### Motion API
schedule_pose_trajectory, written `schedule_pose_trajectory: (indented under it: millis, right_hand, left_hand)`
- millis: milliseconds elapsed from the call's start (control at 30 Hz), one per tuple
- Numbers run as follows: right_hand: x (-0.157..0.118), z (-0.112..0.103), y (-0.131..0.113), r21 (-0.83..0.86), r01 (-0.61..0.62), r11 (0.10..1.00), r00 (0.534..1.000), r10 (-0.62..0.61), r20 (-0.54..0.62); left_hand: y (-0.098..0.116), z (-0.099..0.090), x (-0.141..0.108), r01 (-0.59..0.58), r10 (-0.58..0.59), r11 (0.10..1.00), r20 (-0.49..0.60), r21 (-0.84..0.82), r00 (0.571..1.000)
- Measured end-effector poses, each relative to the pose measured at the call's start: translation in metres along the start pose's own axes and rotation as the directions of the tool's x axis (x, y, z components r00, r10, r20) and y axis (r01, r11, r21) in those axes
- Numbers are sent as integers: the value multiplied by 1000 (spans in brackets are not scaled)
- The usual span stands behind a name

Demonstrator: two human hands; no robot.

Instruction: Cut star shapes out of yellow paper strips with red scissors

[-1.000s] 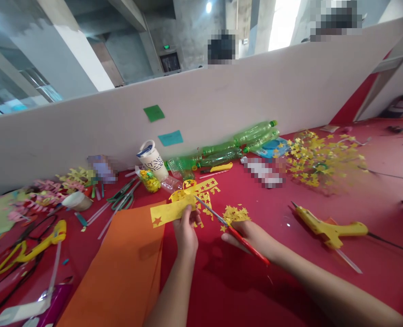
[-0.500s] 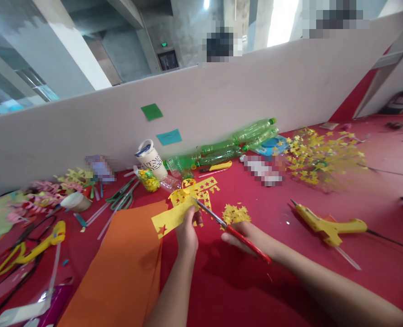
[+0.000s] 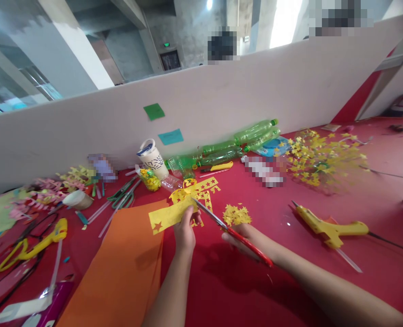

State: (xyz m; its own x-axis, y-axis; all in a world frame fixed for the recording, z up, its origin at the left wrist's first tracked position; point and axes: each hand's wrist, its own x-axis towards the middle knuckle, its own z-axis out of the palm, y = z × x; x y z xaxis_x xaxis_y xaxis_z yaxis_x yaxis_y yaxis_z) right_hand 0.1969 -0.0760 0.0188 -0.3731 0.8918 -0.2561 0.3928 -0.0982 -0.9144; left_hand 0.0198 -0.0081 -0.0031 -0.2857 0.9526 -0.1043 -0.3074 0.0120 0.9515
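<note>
Pinched in my left hand (image 3: pixel 186 229) is a strip of yellow paper (image 3: pixel 167 215) with a star-shaped hole near its left end. My right hand (image 3: pixel 244 236) is closed on red-handled scissors (image 3: pixel 233 233), whose blades point up and left and meet the strip's right end. Just beyond my right hand lies a pile of small yellow stars (image 3: pixel 236 214). Yellow paper scraps with star cut-outs (image 3: pixel 206 185) lie behind my left hand. Part of the right fingers is hidden by the scissors' handles.
Orange sheets (image 3: pixel 119 259) lie at the left front. A yellow glue gun (image 3: pixel 330 225) and a star-covered bunch (image 3: pixel 319 156) are on the right. Green bottles (image 3: pixel 221 154), a white cup (image 3: pixel 152 159) and green-handled scissors (image 3: pixel 123 197) stand or lie further back on the red table (image 3: pixel 221 290).
The yellow strip has tilted slightly, its left end shifting left and up with my left hand. The scissors remain at its right end. The view has shifted a little.
</note>
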Motion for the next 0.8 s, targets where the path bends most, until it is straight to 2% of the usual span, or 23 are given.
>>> schedule_pose_trajectory:
  millis: [133, 233, 433, 800]
  right_hand:
    - [0, 2, 0, 22, 13, 1000, 1000, -13, 4]
    - [0, 5, 1, 54, -27, 998, 1000, 26, 16]
    - [1, 10, 5, 124, -40, 991, 999, 37, 26]
    - [0, 9, 5, 64, -3, 998, 1000, 2, 17]
  left_hand:
    - [-1, -2, 2, 18, -18, 1000, -36, 16, 999]
    - [-2, -2, 2, -6, 9, 999, -67, 49, 998]
    - [-1, 0, 0, 6, -2, 999, -79, 54, 997]
    - [0, 1, -2, 23, -22, 1000, -60, 16, 998]
